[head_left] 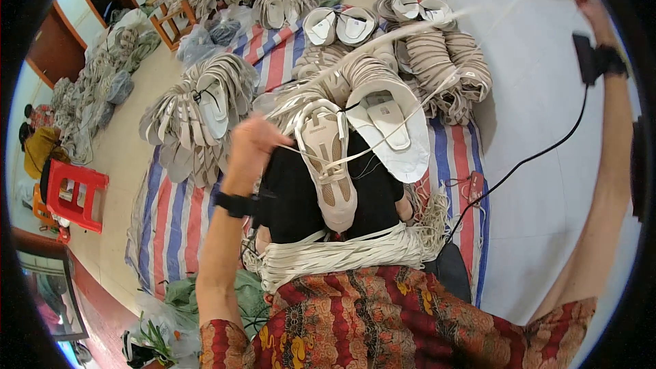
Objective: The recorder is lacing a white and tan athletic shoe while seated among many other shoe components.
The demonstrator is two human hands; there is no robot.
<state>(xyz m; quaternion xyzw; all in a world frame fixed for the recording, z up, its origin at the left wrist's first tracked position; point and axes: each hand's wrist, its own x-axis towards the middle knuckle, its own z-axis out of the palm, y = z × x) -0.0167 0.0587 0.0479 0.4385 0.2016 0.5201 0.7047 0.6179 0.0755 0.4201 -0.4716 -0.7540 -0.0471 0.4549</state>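
Note:
A beige shoe upper [324, 157] with mesh panels lies over my black-clothed lap, toe toward me. A pale shoelace [362, 153] runs through its eyelets. My left hand [254, 142], left of the upper, is closed and pinches one stretch of this lace. High at the far right is my right hand [589, 1], arm outstretched; the lace stretches up toward it, smeared by motion. That hand looks closed on the lace, its fingers blurred. Beside the upper, a stack of uppers [388, 119] shows a white underside. A thick bundle of loose laces [348, 251] lies across my lap.
Tied bundles of uppers [205, 106] stand on a striped sheet [160, 232]; more bundles [447, 61] sit ahead. A red plastic stool [76, 195] is at the left. A black cable [529, 162] hangs from my right wrist. Another person [42, 150] sits far left.

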